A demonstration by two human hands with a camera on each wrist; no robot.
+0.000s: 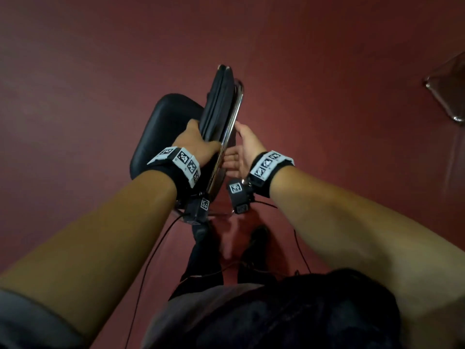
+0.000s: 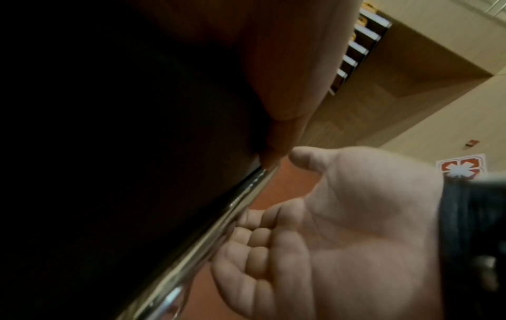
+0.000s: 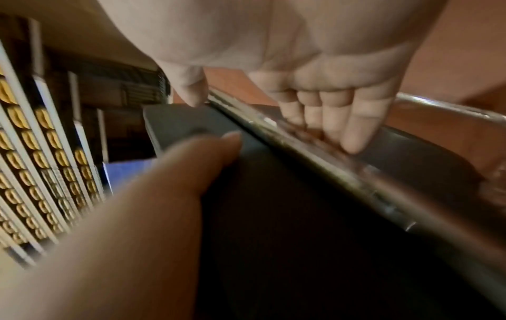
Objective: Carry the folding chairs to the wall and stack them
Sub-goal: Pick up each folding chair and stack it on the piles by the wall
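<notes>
**Folded chair held edge-up over red floor**

Red flooring (image 1: 327,71) fills the background as a person stands over a folded chair (image 1: 219,102), its black padded panels pressed together beside a chrome frame tube (image 1: 230,129). The left hand (image 1: 195,141) forms the firm grip, fingers wrapped around the padded edge, thumb near the tube. The right hand (image 1: 242,149) sits just right of the tube, palm open and fingers relaxed; whether it touches the metal is hard to tell. Another chrome chair leg (image 1: 448,96) appears at far right, well apart.
</notes>
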